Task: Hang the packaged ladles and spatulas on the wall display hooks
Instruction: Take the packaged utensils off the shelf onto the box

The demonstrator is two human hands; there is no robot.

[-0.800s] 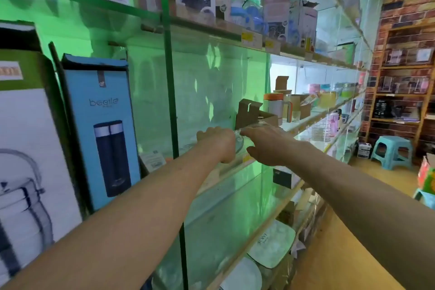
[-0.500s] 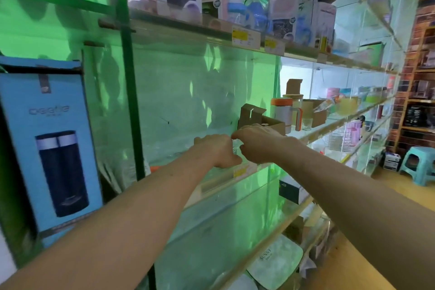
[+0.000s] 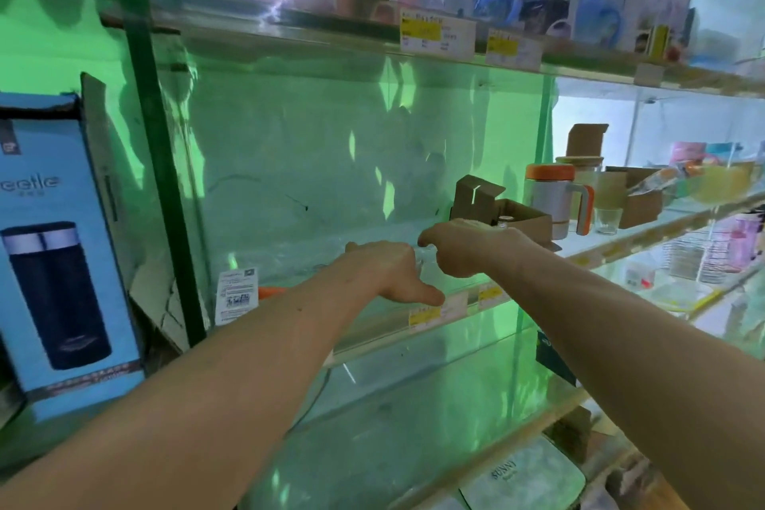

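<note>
1. I find no packaged ladles, no spatulas and no wall display hooks anywhere in my view. I judge the hanging not yet begun, and I cannot tell where the utensils are.
2. My left hand (image 3: 385,273) and right hand (image 3: 467,250) meet at the centre of the frame, almost touching, with their backs toward me. The fingers are hidden. A small clear object (image 3: 425,259) glints between them, but I cannot tell whether either hand grips it.
3. They reach over a glass shelf (image 3: 372,329), smooth, reflective and lit green, with yellow paper price tags (image 3: 424,317) on its front edge.
4. Just right of the hands is an open brown cardboard box (image 3: 523,219), matte, with its flaps up. Beyond it are a cylindrical grey mug (image 3: 552,199) with an orange lid and a small clear tumbler (image 3: 607,220).
5. At far left a tall glossy blue flask box (image 3: 62,261) stands beside a green metal upright (image 3: 161,178).
</note>
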